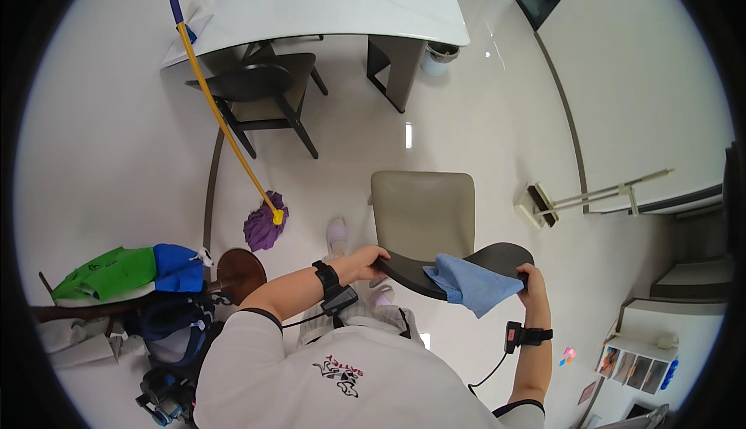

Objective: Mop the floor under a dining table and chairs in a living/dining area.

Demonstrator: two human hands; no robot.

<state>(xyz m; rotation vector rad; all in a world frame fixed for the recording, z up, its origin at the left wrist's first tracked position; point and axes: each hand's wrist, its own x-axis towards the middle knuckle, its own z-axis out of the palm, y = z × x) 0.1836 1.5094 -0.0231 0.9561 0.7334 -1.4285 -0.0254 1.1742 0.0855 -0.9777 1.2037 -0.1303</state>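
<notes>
In front of me stands a chair with a beige padded seat (424,213) and a dark curved backrest (402,268). My left hand (368,262) grips one end of the backrest, fingers over its edge. Around the opposite end closes my right hand (531,284). A blue cloth (475,285) is draped over the backrest, its right corner close to my right hand. A mop with a purple head (265,222) and a yellow handle leans on the white table at the left.
A dark chair (265,88) is tucked at the white table (326,3). A waste bin (438,60) stands below its right end. A broom and dustpan (539,204) are at right. At lower left, a wooden coat stand (242,274) holds bags beside me.
</notes>
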